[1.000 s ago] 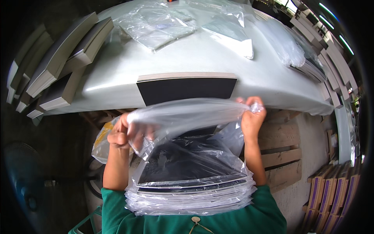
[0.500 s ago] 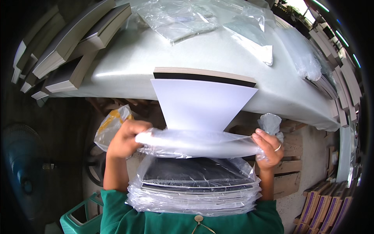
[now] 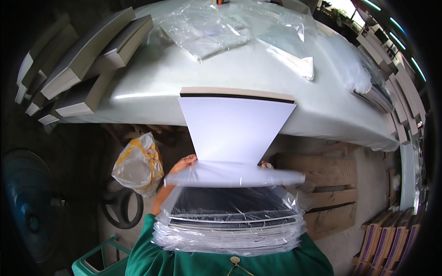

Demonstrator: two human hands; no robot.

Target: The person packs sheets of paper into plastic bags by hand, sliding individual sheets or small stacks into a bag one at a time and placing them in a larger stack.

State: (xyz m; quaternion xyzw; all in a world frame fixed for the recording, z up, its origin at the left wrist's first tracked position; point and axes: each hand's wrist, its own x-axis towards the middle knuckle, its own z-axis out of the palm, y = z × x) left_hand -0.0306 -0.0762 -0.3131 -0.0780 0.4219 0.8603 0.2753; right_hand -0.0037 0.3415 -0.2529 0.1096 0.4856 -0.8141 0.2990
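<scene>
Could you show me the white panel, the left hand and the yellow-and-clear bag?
White panel [image 3: 237, 129]: head view, middle of its flat face.
Left hand [image 3: 186, 161]: head view, middle of its visible part.
Yellow-and-clear bag [image 3: 137, 166]: head view, middle of its side.

From my end, the flat white rectangular sheet [image 3: 237, 126] looks smooth and matt, like stiff card. I read the clear, thin plastic sleeve [image 3: 230, 177] as glossy film, partly blurred. The plastic-wrapped stack of black flat boards [image 3: 230, 237] shines in crinkled streaks. I also see a soft sheen on the smooth, pale-green counter [image 3: 147, 103], grainy wood in the brown slatted pallet [image 3: 329, 168], and matt cloth in the green shirt [image 3: 189, 264].
</scene>
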